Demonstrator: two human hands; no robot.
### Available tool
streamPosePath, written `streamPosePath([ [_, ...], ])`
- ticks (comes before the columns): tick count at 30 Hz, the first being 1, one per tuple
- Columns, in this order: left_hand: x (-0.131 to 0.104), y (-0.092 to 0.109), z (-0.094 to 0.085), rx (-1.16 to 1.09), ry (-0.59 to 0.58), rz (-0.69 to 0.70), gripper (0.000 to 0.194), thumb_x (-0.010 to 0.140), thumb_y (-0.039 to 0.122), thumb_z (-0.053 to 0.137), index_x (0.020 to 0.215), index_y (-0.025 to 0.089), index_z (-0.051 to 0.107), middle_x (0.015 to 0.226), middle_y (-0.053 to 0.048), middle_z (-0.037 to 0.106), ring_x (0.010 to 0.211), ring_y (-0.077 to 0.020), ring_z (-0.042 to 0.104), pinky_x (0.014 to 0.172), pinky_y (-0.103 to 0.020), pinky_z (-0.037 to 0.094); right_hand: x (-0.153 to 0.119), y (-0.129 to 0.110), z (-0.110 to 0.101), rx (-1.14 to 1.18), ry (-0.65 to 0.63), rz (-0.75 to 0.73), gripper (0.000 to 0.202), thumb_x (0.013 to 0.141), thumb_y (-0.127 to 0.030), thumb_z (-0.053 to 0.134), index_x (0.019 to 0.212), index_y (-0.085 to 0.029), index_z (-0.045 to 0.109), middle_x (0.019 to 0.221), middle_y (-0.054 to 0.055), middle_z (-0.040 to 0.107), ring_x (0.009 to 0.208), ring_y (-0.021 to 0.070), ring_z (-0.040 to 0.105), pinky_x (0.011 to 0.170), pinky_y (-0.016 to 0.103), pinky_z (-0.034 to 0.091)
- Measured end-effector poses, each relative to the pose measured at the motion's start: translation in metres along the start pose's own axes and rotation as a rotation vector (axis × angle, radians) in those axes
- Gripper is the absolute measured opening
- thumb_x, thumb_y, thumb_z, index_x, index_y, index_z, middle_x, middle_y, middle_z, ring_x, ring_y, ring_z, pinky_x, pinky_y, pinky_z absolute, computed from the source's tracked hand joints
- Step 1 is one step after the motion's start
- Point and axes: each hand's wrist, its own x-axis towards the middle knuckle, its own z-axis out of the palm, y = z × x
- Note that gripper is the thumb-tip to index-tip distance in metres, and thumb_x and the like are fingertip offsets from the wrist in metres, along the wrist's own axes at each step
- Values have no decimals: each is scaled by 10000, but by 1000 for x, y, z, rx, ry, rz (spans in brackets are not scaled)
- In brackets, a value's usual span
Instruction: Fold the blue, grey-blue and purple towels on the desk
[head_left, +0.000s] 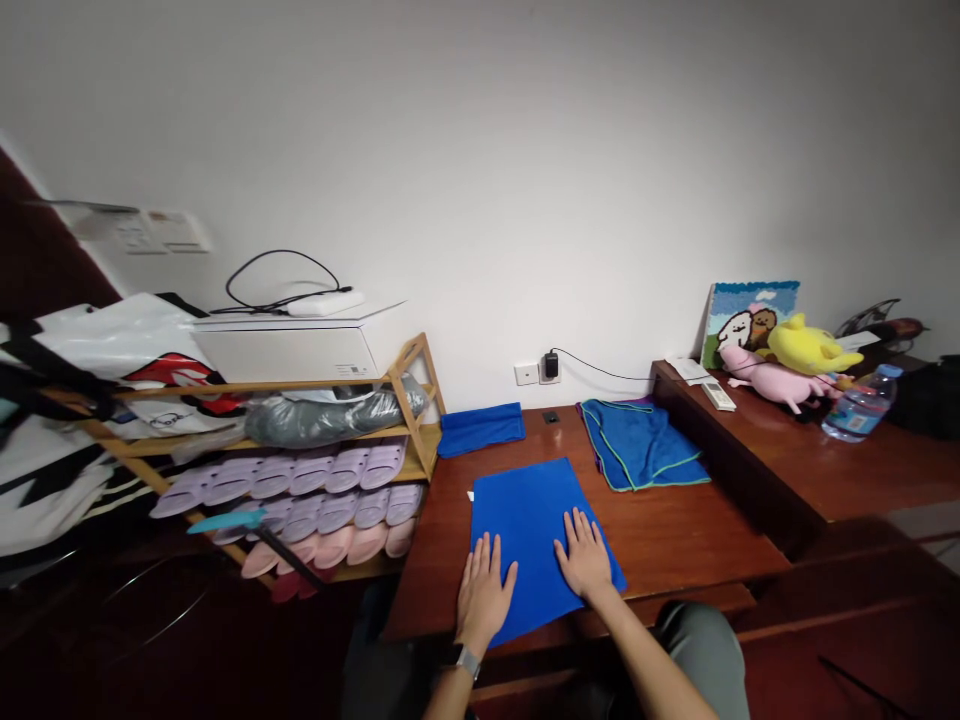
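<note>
from here i see my left hand [486, 592] and right hand [585, 562] flat, fingers lightly spread, on the blue cloth [525, 510], which reaches the table's [690, 540] near edge; room opens right.

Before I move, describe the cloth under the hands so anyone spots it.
Find the brown desk against the pale wall. At its near edge, a blue cloth lies flat under the left hand and right hand. Only it is touched, unlike the narrow cloth and green-edged cloth.
</note>
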Motion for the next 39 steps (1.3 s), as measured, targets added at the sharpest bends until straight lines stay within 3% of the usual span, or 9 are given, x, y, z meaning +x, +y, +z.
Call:
streamPosePath([
  [6, -21, 12, -12, 9, 11, -15, 689, 1087, 563, 344, 1647, 189, 491, 1678, -149, 529, 1556, -358, 478, 1251, -554, 433, 34, 45, -36, 11, -119, -335, 694, 1094, -520, 340, 1714, -211, 340, 1795, 91, 276, 1672, 226, 238, 1361, 443, 158],
  [9, -33, 19, -22, 0, -7, 6, 637, 1095, 534, 338, 1573, 200, 596, 1630, -142, 588, 1485, -365, 553, 1212, -549, 474, 45, 49, -46, -22, -128, -327, 642, 1087, -456, 377, 1692, -241, 399, 1802, 83, 264, 1680, 233, 207, 1362, 450, 131],
  [14, -34, 31, -28, -17, 11, -8, 569, 1100, 449, 351, 1468, 187, 695, 1534, -157, 670, 1427, -368, 601, 1238, -563, 449, 22, 9, -14, 33, 31, -217, 621, 1108, -416, 321, 1706, -257, 371, 1818, 78, 215, 1690, 245, 168, 1364, 476, 121],
  [19, -7, 44, -26, -48, -9, 130, 552, 1106, 432, 379, 1579, 238, 588, 1691, -111, 519, 1573, -333, 461, 1293, -577, 386, -2, -8, 15, 79, 8, -205, 646, 1128, -541, 259, 1716, -286, 339, 1809, 78, 233, 1689, 254, 178, 1365, 497, 117],
  [25, 6, 49, -20, -6, -109, 116, 585, 1113, 482, 389, 1641, 258, 501, 1721, -146, 456, 1594, -345, 430, 1285, -599, 384, 23, 15, -2, 56, -45, -314, 631, 1118, -584, 314, 1708, -361, 335, 1809, 28, 253, 1681, 232, 204, 1363, 481, 120],
  [30, -11, 22, -9, 33, -42, 106, 631, 1109, 532, 379, 1662, 240, 463, 1735, -136, 435, 1600, -329, 423, 1289, -565, 385, 57, 35, -21, 42, -125, -410, 620, 1108, -606, 327, 1692, -400, 367, 1811, -3, 254, 1684, 235, 190, 1362, 486, 115],
  [32, -19, 3, -9, 50, -10, 86, 648, 1106, 546, 368, 1662, 227, 465, 1725, -133, 454, 1592, -335, 435, 1276, -568, 401, 66, 44, -29, 30, -135, -371, 637, 1106, -601, 317, 1702, -378, 349, 1811, 0, 255, 1684, 232, 190, 1361, 480, 124],
  [35, -30, -15, -17, 52, 27, 103, 628, 1110, 518, 355, 1643, 219, 497, 1694, -126, 509, 1556, -331, 486, 1248, -560, 437, 67, 52, -34, -5, -103, -186, 688, 1101, -574, 308, 1724, -282, 314, 1808, 47, 256, 1685, 255, 191, 1362, 490, 124],
  [39, -39, -9, -37, 35, 75, 118, 519, 1113, 479, 389, 1445, 239, 708, 1457, -125, 729, 1319, -323, 683, 1169, -517, 510, 44, 37, -11, -60, 7, 105, 712, 1093, -467, 303, 1711, -114, 331, 1801, 158, 227, 1686, 325, 179, 1360, 538, 94],
])
